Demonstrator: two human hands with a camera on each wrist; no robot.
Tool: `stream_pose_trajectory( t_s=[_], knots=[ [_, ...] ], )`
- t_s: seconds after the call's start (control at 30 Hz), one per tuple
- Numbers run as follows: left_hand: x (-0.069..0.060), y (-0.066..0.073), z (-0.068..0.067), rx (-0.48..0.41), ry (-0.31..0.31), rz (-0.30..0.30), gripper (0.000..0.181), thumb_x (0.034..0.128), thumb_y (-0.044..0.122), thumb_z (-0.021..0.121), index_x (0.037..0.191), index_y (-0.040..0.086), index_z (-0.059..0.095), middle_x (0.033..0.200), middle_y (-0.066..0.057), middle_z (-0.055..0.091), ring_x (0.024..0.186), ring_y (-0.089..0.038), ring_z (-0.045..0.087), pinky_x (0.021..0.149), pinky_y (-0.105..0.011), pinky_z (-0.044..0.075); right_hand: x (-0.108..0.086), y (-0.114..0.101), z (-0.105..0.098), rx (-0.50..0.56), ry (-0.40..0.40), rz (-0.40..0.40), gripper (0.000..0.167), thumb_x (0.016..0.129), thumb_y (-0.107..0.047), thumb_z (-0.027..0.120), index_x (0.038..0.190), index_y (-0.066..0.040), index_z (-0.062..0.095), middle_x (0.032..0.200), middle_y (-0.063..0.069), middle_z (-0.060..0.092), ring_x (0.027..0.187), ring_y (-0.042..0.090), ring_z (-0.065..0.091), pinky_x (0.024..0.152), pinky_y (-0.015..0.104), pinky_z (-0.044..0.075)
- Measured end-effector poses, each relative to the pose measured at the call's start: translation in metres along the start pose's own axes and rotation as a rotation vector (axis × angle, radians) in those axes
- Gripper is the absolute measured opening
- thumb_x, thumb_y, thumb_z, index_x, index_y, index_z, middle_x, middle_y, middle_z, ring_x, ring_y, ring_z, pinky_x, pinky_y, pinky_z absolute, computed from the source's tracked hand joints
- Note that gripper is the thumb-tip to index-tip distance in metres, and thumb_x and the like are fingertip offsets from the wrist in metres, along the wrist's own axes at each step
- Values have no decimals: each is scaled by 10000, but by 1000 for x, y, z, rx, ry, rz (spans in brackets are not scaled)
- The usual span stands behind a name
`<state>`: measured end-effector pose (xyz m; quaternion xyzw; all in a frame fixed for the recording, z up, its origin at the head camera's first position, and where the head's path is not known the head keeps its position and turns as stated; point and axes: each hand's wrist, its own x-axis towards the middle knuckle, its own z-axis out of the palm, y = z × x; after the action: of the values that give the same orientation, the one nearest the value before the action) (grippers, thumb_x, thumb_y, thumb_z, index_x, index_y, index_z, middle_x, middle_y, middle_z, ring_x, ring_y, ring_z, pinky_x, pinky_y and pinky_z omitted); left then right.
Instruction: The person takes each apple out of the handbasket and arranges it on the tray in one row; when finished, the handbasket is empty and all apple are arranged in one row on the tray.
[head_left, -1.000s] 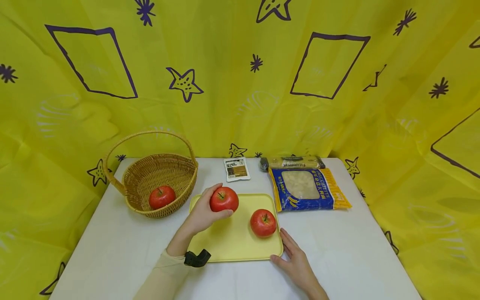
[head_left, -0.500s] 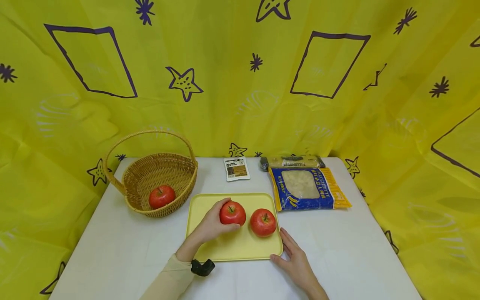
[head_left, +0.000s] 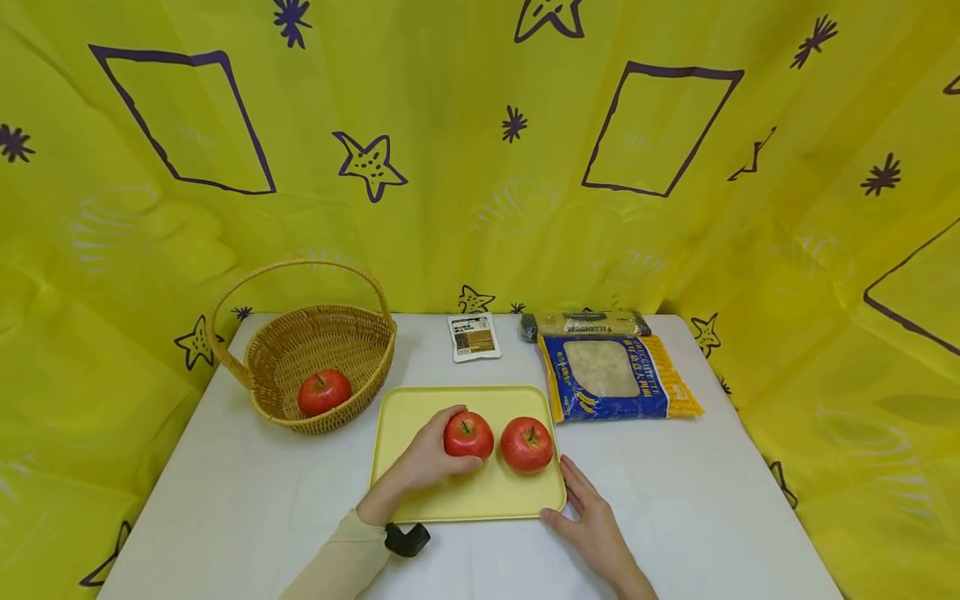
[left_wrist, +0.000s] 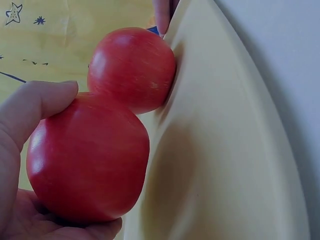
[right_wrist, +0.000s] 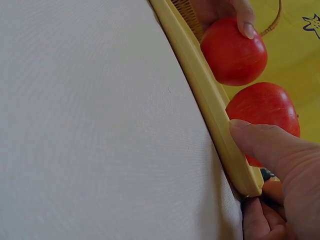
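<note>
My left hand (head_left: 435,454) grips a red apple (head_left: 468,436), thumb on one side and fingers on the other. The apple is low over the pale yellow tray (head_left: 420,504); whether it touches the tray I cannot tell. A second red apple (head_left: 527,445) sits on the tray close to its right edge; the left wrist view shows both apples (left_wrist: 90,160) near each other. At the tray's near right corner, my right hand (head_left: 592,525) holds the rim, its thumb (right_wrist: 255,132) along the near side and its fingers by the right side.
A wicker basket (head_left: 375,379) with a tall handle stands at the back left, holding a red apple (head_left: 325,393). Behind the tray lies a small white packet (head_left: 474,337). A blue and yellow pasta bag (head_left: 615,379) and a spaghetti pack (head_left: 585,324) lie at the back right.
My left hand has carried its apple right and down, nearer to the apple on the tray, slowing in the last half second. My right hand has stayed at the tray's corner.
</note>
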<state>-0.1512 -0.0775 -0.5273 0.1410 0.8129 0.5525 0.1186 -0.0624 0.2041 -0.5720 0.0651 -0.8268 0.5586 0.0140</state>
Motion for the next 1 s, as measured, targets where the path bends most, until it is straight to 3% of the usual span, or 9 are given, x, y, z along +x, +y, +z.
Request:
stream_pose_trajectory(
  t_s=[0.63,0.83,1.0],
  knots=[
    [-2,-9,8,19,-33,-4,887,750,281,842,1458,36,368,1331,-117,476,1135,-263,517,930,-442,451,0,0,0,37,0,-1,757,755,22,817,1393,133,426,1508,226,339,1366,346,319,996,332,376],
    [-3,-9,6,11,-55,-30,937,755,302,841,1498,63,323,1367,-105,456,1155,-258,507,935,-440,450,0,-1,-1,38,1,-2,767,750,18,818,1393,139,418,1511,231,327,1368,351,314,998,333,368],
    [-6,-4,-2,31,-23,-23,965,758,366,843,1511,76,313,1466,-127,388,1285,-316,422,1032,-517,364,0,-1,-1,35,-6,6,773,756,-1,821,1399,136,412,1515,229,323,1370,355,307,1006,332,359]
  ],
)
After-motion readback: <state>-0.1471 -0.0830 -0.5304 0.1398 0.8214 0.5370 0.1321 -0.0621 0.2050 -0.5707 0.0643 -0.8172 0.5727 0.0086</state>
